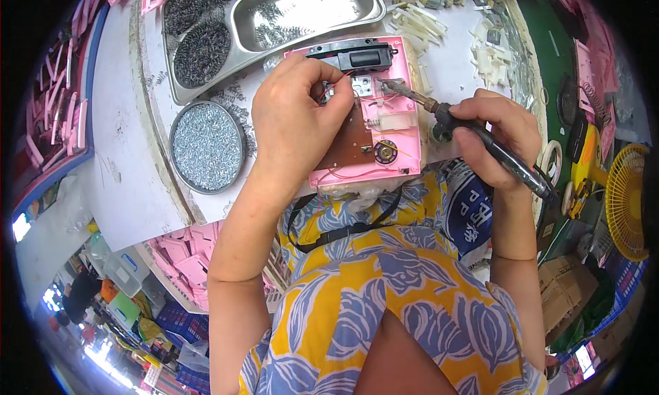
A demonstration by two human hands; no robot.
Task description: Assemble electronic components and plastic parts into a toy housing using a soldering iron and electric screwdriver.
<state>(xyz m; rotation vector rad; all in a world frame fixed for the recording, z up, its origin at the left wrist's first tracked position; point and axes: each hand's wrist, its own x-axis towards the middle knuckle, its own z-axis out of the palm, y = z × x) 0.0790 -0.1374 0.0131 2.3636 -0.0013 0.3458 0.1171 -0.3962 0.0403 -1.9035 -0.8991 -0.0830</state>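
Two bare hands worked over a pink plastic housing (401, 113) that lay open-side up at the near edge of the white table (130, 168), just in front of the person's yellow and blue patterned dress (371, 292). The left hand (292, 117) rested on the left part of the housing, its fingers curled narrow and pinching thin red wires (322, 91) near a small metal part at the far end. The right hand (498, 137) was closed around the dark handle of a soldering iron (473, 130), whose tip pointed left and far, onto the housing beside that metal part. Inside the housing sat a brown circuit board (350, 144), a small round speaker (385, 151) near its near edge, and a black rectangular piece (357, 53) across its far end.

To the left on the table stood a round metal tin of small screws (206, 146), just beside the left wrist. Farther off lay a steel tray (305, 14) with springs in it, and another section full of dark coiled springs (200, 51). White plastic pieces (429, 24) were scattered on the far right of the table. A yellow fan (628, 199) stood well apart at the right, and stacks of pink housings (189, 251) sat below the table on the left
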